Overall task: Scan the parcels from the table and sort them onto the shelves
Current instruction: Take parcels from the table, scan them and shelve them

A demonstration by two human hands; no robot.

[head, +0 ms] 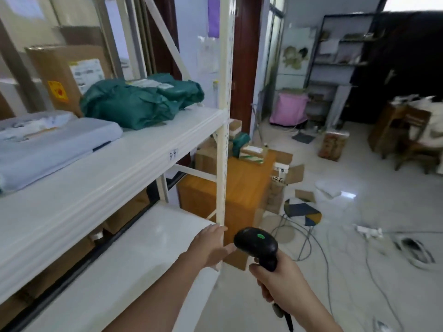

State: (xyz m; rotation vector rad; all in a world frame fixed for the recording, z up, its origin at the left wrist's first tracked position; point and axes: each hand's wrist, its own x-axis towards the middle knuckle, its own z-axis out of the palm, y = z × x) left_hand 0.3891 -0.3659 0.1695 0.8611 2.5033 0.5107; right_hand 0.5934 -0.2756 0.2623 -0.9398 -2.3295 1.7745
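With my right hand (278, 281) gripping the scanner (257, 245) and my left hand (211, 245) open and empty beside the shelf post (223, 164), I risk tripping over the floor cables (311, 238) beyond that post.

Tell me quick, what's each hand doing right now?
Left hand: open, holding nothing, fingers out by the shelf post.
Right hand: gripping the black scanner by its handle.

— What sort of place is this?
— A small parcel depot in a converted room: cream metal shelving (223, 130) holds green mailer bags (134, 104), a labelled carton (64, 75) and grey mailers (52, 142).
— Anything else?
— A handheld barcode scanner (257, 245), more boxes on a wooden table (242, 185), and cables across the tiled floor (359, 212).
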